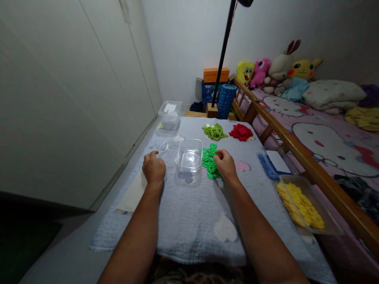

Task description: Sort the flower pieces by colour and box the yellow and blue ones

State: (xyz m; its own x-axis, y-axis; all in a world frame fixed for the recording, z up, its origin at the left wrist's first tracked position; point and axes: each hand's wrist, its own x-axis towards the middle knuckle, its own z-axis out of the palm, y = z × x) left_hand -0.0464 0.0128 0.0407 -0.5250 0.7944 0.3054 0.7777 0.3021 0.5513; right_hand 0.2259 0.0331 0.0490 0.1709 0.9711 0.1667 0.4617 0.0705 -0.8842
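My right hand [225, 162] is closed in a pinch at the right edge of a pile of green snowflake-shaped plastic pieces [211, 161], its fingertips on a green piece. To the left of the pile stands a clear plastic container [189, 154] with no pieces visible inside. My left hand [154, 167] rests curled on the cloth, left of that container; its inner fingers are hidden, so I cannot make out what they hold. A clear plastic lid [168, 152] lies just beyond it, between hand and container.
Light-green pieces [214, 131] and red pieces [241, 132] lie piled at the back. On the right sit containers of blue pieces [268, 166] and yellow pieces [300, 205], beside the wooden bed rail [284, 136]. Clear boxes [170, 114] stand back left. Pale paper [133, 193] lies near my left forearm.
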